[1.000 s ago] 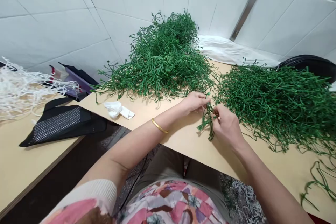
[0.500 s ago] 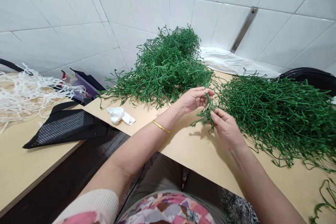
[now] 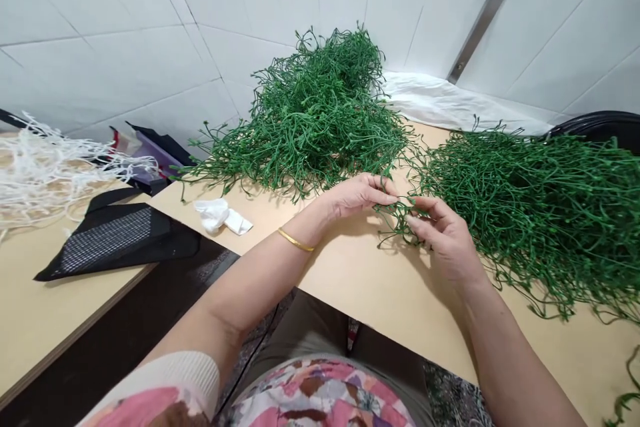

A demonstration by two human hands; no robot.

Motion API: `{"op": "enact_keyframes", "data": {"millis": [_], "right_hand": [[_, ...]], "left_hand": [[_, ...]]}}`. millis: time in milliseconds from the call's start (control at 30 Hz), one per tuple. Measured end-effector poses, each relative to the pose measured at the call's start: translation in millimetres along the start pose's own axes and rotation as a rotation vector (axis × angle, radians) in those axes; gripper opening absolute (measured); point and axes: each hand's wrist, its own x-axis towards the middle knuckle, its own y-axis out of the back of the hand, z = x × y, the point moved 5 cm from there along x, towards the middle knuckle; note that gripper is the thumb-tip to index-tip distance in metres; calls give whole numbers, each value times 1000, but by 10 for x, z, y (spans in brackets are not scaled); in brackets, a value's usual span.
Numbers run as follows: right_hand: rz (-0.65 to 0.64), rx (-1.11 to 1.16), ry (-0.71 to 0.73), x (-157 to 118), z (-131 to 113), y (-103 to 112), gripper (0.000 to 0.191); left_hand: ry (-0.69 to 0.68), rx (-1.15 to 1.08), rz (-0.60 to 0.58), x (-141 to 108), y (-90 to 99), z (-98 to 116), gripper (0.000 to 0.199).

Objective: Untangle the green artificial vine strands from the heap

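Compared with half a second before, the small green bunch had changed its shape: earlier it was gathered more upright between the fingers, and now its strands spread loosely sideways, between the two hands and a little below their fingertips. The left hand was nearly closed, with the thumb and the forefinger together, clamped on the upper strands of this bunch. The right hand had changed also: before, its thumb and forefinger were pinched together, but now their tips stood a little apart, the forefinger above, the thumb lower, with thin strands at both of them. Whether its other fingers clamped on something, one could not tell, because the hand hid them partly. Both hands were just above the table, near to each other. Beyond the left hand lay the larger green pile, and to the right of the right hand lay the other green pile. Well to the left of the left hand there was a crumpled white tissue, and still further left, the black mesh bag and the white strands.
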Motion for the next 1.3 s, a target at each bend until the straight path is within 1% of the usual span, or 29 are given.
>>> {"op": "enact_keyframes", "data": {"millis": [133,233,300,400,467,533,600,700,767,867,1000,1100,1200,1300], "right_hand": [[-53,144,-78,16,19,14,32],[-76,113,-138,5,47,-11,28],[-60,95,-129,0,49,-16,25],[23,117,-79,8,38,20,24],[74,140,-45,17,36,52,24],[114,135,3,23,30,78,22],[149,91,59,20,20,91,20],[171,-11,106,-2,9,70,18],[151,-86,117,-19,-5,30,17],[92,-221,166,-40,-65,-27,16],[71,-356,255,-47,-150,-26,20],[71,-309,200,-21,-107,3,22],[41,-166,143,8,-27,-7,21],[34,-55,130,24,18,-31,19]], "left_hand": [[-26,57,-31,2,-21,-3,12],[-48,137,-33,11,-34,-14,14],[-105,151,11,23,-12,13,18],[-211,164,131,13,58,112,23],[-226,217,220,-20,106,181,31],[-213,273,274,-65,130,242,40],[-185,314,248,-100,105,271,45],[-113,336,142,-112,17,227,38],[-68,307,85,-95,-33,161,29],[-61,243,23,-56,-71,85,20],[-67,173,3,-33,-73,53,15],[-70,133,16,-41,-92,54,18],[-107,138,29,-49,-115,67,26],[-153,153,42,-40,-108,73,36]]}}
